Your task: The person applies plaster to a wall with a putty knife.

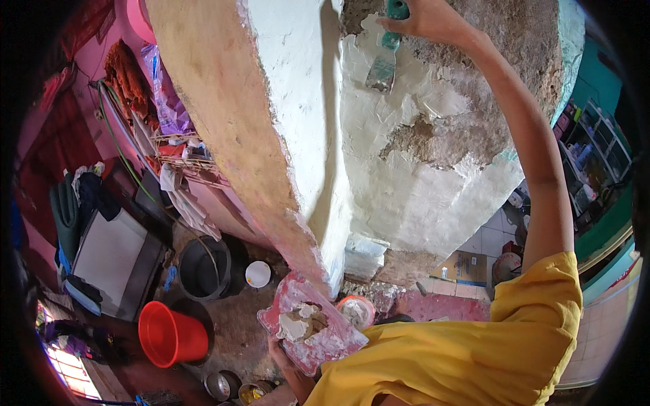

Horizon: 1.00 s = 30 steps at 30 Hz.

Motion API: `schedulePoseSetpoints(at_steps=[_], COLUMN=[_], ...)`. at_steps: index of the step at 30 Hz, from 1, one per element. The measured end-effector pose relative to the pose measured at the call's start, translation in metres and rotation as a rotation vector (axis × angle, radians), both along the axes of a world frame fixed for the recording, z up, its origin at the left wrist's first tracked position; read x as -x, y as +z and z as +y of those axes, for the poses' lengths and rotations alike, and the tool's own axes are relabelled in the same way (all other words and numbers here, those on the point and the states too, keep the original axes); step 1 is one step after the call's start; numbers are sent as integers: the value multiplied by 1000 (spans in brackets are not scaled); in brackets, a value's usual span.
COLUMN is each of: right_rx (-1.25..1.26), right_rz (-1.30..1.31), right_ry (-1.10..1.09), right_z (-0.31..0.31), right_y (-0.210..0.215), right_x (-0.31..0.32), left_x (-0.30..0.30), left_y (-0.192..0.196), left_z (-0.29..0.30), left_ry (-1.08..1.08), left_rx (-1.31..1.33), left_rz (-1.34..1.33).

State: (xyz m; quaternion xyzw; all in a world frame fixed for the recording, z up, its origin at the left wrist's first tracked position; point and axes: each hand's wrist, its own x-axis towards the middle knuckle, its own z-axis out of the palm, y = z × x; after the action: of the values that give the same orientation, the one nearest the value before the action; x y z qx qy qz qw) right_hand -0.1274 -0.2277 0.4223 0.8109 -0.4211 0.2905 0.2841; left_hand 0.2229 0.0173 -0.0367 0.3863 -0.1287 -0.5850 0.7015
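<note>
Well forward, the right hand (pixel 428 19) grips a green-handled scraper (pixel 386 59).

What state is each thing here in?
Right hand: gripping scraper
Scraper: held at wall
Left hand: holding board
Board: smeared, bearing plaster
Wall: partly coated
Red bucket: open
Dark bucket: open
Red-rimmed tub: open, whitish inside

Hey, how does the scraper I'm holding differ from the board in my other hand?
The scraper is narrow with a green handle; the board is wider and pinkish red. The scraper is up by the wall in your right hand; the board is low in your left hand. The board carries pale paste; the scraper shows no such heap. Both are hand-held.
</note>
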Motion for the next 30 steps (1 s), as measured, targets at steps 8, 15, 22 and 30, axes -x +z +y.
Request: schedulePoseSetpoints(at_steps=[8,15,22,30], right_rx=[221,118,175,579], right_rz=[-211,-31,-121,-105], right_ry=[-249,-131,-294,-319], right_z=[62,50,61,82], right_y=[48,5,26,27], right_x=[42,51,67,139], left_x=[0,-13,-19,-7], left_y=[-3,-17,-29,-7], left_z=[4,3,1,-4], left_ry=[43,39,47,53], left_rx=[-30,4,212,-47], left_rz=[-12,98,-210,55])
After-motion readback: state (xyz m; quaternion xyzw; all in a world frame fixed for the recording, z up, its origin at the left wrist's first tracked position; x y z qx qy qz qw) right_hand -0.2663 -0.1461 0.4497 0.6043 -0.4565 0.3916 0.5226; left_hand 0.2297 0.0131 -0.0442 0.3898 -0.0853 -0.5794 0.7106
